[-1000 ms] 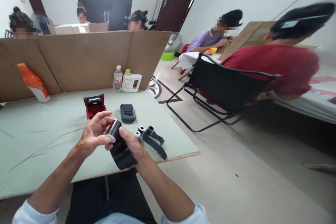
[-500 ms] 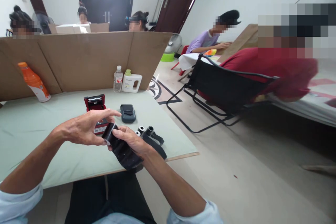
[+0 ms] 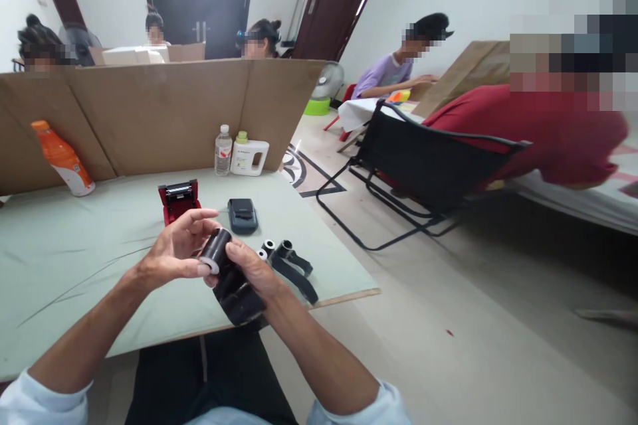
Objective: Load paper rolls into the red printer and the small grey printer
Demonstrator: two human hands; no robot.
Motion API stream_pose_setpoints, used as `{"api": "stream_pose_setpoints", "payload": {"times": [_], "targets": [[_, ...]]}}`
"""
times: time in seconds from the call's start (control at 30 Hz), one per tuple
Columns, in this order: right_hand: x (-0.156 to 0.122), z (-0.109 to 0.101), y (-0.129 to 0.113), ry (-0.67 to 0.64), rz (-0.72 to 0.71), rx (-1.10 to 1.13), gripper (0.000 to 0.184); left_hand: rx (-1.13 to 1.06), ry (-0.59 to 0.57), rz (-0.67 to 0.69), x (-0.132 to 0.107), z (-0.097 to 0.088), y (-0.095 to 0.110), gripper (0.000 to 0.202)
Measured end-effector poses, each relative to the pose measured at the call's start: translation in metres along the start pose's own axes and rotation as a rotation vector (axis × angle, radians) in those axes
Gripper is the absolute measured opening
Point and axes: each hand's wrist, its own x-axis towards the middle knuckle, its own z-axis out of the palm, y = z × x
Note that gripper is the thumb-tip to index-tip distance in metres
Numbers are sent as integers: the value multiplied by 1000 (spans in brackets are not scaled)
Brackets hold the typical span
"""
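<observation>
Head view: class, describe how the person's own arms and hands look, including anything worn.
Both arms wear pale blue fabric, a left sleeve and a right sleeve, leaving the forearms uncovered. The left hand and right hand are gloveless. No watch, cable or marking shows.

Left grip (image 3: 172, 250) loosely curled beside right grip (image 3: 255, 270), forearms (image 3: 94, 329) angled inward

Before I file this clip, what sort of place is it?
Probably a shared indoor workroom, though it could be a home. A cardboard screen stands at the far side of the table, and a person in purple sits at another table.
</observation>
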Motion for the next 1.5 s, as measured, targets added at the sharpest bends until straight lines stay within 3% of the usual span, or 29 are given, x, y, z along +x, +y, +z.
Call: {"api": "stream_pose_setpoints", "payload": {"times": [0.07,0.17,0.23,0.3,0.57,0.77,0.87,0.93,1.07,1.13,1.23,1.37,1.43,1.5], "targets": [[-1,-2,-5,28,69,-74,53,217,-66,-31,0,-2,11,81],[-3,-2,-15,30,142,-197,50,602,-230,-62,6,-3,46,79],[-3,-1,-21,17,140,-267,47,779,-307,-54,10,-2,65,71],[-2,-1,-21,12,117,-294,44,876,-323,-36,11,0,71,66],[-2,-8,-1,13,118,-146,56,565,-124,-40,-5,-5,33,84],[-4,-3,-7,15,133,-260,47,991,-228,-31,-8,6,52,78],[-5,-4,-2,-5,127,-224,46,1002,-225,-25,-13,10,53,77],[-5,-6,6,-27,122,-158,49,864,-177,-24,-16,10,44,78],[-4,-7,19,-84,53,-26,58,327,-2,49,-19,8,13,85],[-3,-5,17,-63,46,-25,58,227,24,56,-19,5,7,86],[-4,0,3,-8,125,-143,52,517,-93,-16,-15,2,24,92],[-4,3,-13,27,126,-305,42,989,-281,-27,-7,2,60,73],[-4,1,-12,16,98,-294,43,1008,-288,-7,-5,4,63,68],[-3,-1,-5,-27,87,-215,49,824,-214,6,-7,7,51,71]]}}
